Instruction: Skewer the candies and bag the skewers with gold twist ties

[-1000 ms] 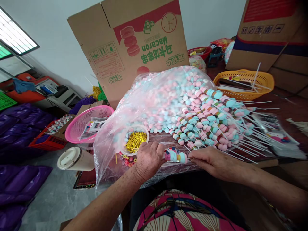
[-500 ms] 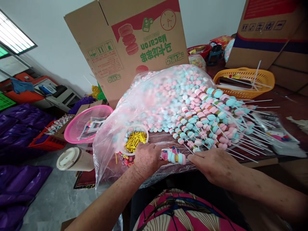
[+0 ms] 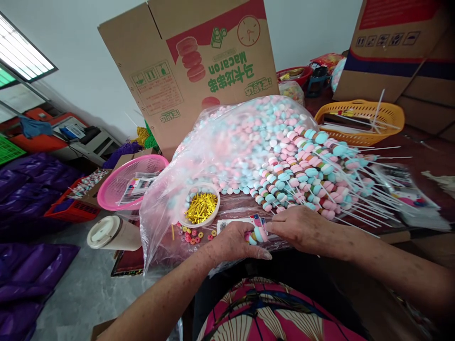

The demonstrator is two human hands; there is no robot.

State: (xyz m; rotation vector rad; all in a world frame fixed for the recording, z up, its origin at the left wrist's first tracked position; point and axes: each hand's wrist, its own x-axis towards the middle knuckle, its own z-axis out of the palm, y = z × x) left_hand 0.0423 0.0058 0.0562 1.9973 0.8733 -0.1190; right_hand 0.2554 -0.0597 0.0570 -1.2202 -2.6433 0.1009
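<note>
One marshmallow skewer (image 3: pixel 258 235) sits between the two hands at the near edge of the tabletop (image 3: pixel 412 151), beside a printed wrapper (image 3: pixel 256 220). The left hand (image 3: pixel 237 239) lays its fingers over one end, thumb stretched out below; whether it grips or merely steadies, I cannot tell. The right hand (image 3: pixel 300 229) appears to pinch the other end, probably to keep it in line. Gold twist ties (image 3: pixel 201 208) sit just beyond the left hand, seemingly for reach; piled skewers (image 3: pixel 313 175) point their white sticks (image 3: pixel 375 213) rightward, presumably for easy lifting.
</note>
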